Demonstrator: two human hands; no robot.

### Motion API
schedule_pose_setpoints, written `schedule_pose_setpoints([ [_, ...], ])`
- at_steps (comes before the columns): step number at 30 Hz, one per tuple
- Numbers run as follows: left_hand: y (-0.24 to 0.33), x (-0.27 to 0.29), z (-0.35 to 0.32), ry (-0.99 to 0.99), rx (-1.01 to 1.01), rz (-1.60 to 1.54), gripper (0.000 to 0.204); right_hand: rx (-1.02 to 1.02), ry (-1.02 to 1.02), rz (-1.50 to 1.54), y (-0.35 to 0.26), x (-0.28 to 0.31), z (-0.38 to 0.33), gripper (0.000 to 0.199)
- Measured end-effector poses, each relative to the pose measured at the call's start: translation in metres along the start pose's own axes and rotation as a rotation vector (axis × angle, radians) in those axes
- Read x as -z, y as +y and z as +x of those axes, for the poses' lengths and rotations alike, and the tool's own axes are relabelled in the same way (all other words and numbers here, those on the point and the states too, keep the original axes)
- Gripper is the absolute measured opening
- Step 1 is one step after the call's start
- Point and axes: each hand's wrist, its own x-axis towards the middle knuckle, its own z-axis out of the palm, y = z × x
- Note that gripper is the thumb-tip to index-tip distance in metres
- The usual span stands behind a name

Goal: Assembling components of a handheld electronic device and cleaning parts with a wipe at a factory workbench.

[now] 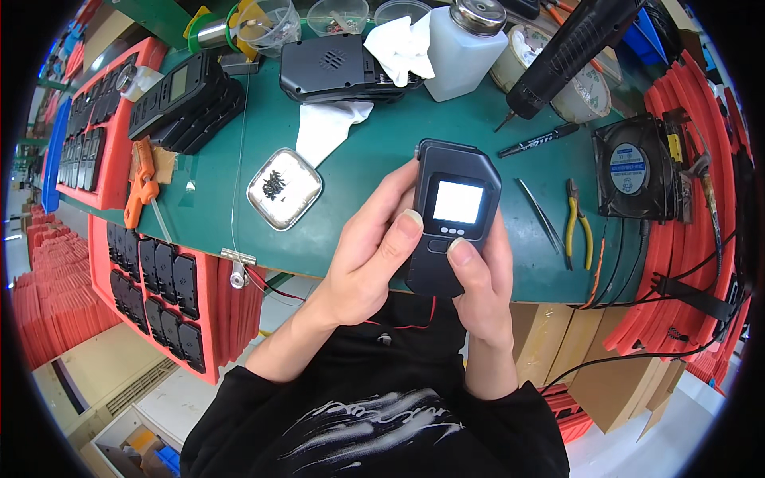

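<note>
A black handheld device (456, 215) with a lit white screen and small buttons below it is held upright over the near edge of the green workbench (374, 163). My left hand (370, 251) wraps its left side, thumb resting near the buttons. My right hand (486, 279) grips its lower right side, thumb on the lower front. Thin red and black wires (414, 323) hang below the device.
A small metal tray of dark screws (284, 188) lies left of the device. Behind are another black device (339, 70), white cloths (331, 126), a white bottle (464, 49), a black power tool (570, 49), a pen (539, 140), yellow-handled pliers (577, 225), a fan (633, 167), and red trays of black casings (163, 283).
</note>
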Motion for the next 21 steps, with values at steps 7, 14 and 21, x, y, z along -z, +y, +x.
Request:
schedule_pose_setpoints([
  [7,-0.0008,-0.0009,0.0013,-0.003,-0.014,-0.043,0.059,-0.008,0.017,0.018,0.0005,-0.0004,-0.0003,0.051],
  [14,0.0000,-0.0004,0.0007,-0.005,-0.009,-0.035,0.060,-0.027,0.000,0.059,-0.0011,0.0012,-0.0012,0.053],
  [21,-0.0003,-0.0014,0.0027,-0.004,-0.016,-0.026,0.059,-0.091,0.025,0.124,-0.0001,0.0053,-0.0003,0.052],
])
